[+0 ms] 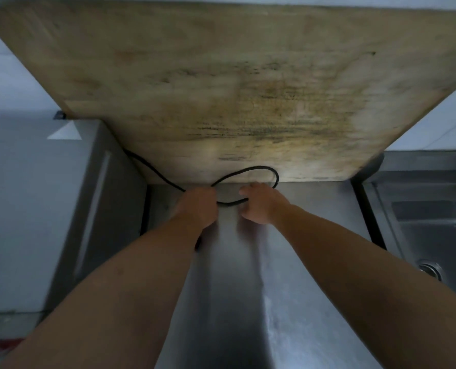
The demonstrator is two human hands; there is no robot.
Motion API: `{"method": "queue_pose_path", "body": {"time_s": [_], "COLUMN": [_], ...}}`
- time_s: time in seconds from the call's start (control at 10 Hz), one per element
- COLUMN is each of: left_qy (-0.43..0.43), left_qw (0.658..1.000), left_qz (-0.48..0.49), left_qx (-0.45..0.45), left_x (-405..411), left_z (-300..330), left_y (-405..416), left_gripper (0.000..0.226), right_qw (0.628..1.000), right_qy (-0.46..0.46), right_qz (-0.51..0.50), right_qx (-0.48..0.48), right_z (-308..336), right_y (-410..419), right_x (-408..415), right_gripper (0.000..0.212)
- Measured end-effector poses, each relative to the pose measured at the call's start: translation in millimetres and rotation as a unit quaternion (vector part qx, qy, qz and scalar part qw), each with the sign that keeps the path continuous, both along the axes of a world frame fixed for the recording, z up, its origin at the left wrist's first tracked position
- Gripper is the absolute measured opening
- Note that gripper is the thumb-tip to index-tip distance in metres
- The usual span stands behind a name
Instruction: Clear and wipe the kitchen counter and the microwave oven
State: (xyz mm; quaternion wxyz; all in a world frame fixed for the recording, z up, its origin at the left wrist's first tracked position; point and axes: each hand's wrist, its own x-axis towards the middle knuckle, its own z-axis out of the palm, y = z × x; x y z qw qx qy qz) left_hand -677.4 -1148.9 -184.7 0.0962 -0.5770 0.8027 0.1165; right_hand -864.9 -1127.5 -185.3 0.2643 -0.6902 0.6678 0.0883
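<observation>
A thin black power cord point(258, 170) runs out from behind the grey microwave oven point(35, 209) at the left and forms a loop at the back of the steel counter point(288, 262). My left hand point(196, 207) grips the cord where the loop crosses. My right hand point(261, 202) curls its fingers round the lower strand of the loop. Both hands are close together, just in front of a large worn wooden cutting board point(234, 89) that leans against the back wall.
A steel sink point(434, 222) with a round drain point(430, 270) lies to the right of the counter. A dark gap separates the microwave oven from the counter strip. White wall tiles show behind the board.
</observation>
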Motion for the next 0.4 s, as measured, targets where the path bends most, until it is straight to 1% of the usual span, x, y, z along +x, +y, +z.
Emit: {"method": "queue_pose_path", "body": {"time_s": [0.2, 0.4], "left_qy": [0.008, -0.011], "left_qw": [1.0, 1.0], "left_qz": [0.0, -0.025], "left_qx": [0.024, 0.001], "left_x": [0.1, -5.6], "left_z": [35.7, 72.9], "left_y": [17.3, 47.5], "left_gripper": [0.026, 0.027], "right_qw": [0.999, 0.998], "right_qy": [0.032, 0.06], "right_qz": [0.006, -0.002], "right_qx": [-0.019, -0.025], "right_z": [46.7, 80.5], "right_y": [10.3, 38.8], "right_x": [1.8, 3.1], "right_gripper": [0.066, 0.067]}}
